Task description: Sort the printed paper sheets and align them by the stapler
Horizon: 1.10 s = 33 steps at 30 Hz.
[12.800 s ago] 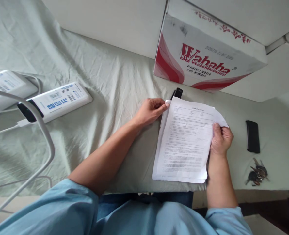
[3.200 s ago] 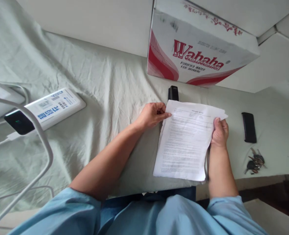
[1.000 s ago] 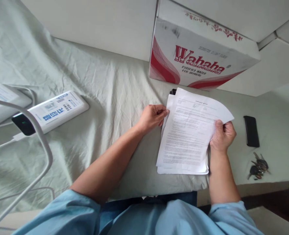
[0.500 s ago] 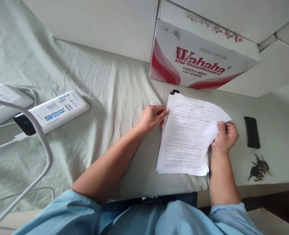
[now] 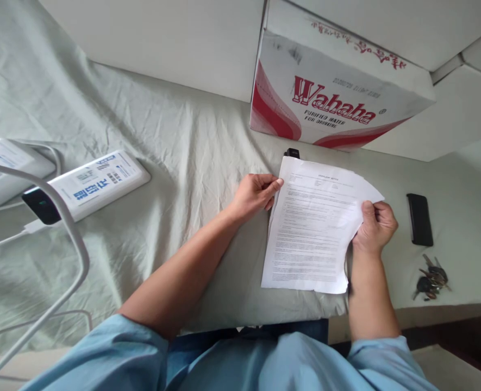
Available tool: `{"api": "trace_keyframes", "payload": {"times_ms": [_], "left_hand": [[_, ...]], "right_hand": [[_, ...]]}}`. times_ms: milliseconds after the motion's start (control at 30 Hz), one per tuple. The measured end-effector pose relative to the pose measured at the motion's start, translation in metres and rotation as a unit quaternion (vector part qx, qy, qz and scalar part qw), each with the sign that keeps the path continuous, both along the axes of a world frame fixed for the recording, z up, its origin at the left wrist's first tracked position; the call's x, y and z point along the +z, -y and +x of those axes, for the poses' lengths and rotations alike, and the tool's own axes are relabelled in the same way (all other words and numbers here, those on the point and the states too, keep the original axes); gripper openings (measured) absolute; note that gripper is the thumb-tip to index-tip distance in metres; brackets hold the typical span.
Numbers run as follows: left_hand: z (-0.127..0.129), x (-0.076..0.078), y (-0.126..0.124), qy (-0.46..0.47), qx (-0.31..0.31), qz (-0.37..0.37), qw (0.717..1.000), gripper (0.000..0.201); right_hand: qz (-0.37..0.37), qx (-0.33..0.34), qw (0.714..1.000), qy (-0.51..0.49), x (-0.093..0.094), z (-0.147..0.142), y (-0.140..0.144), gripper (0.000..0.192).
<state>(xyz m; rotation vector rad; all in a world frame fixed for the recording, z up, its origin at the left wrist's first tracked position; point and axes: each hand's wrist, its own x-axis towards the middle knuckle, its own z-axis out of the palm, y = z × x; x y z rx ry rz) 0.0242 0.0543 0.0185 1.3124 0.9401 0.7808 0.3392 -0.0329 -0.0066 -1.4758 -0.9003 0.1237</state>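
White printed sheets, dense text, uneven edges, bent upper-right corner, hands pinching opposite sides

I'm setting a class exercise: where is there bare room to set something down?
Bare, wrinkled cloth lies between the dark-ended white power bank and the left hand; another patch lies right of the black slab and keys. Crowded: the left edge, with white cables, and the papers in left and right hand.
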Motion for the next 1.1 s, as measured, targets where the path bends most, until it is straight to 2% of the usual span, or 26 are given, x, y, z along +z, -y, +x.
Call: {"api": "trace_keyframes", "payload": {"times_ms": [133,433,800,1000,1100], "left_hand": [[0.000,0.001,0.000,-0.012,0.001,0.009,1.000,0.050],[0.001,0.007,-0.001,-0.031,-0.005,0.004,0.999,0.030],[0.002,0.006,-0.001,-0.033,-0.006,0.007,0.999,0.032],[0.003,0.007,-0.002,-0.055,0.002,0.009,0.998,0.033],[0.002,0.009,-0.001,-0.059,0.000,0.007,0.998,0.034]], "right_hand": [[-0.018,-0.004,1.000,0.002,-0.001,-0.001,-0.001,0.049],[-0.024,-0.009,1.000,-0.013,-0.001,-0.005,-0.003,0.053],[-0.041,-0.020,0.999,-0.008,-0.003,-0.009,-0.003,0.055],[-0.069,0.027,0.997,0.000,-0.008,-0.005,-0.004,0.047],[-0.088,0.064,0.994,0.016,-0.012,0.000,-0.006,0.055]]}}
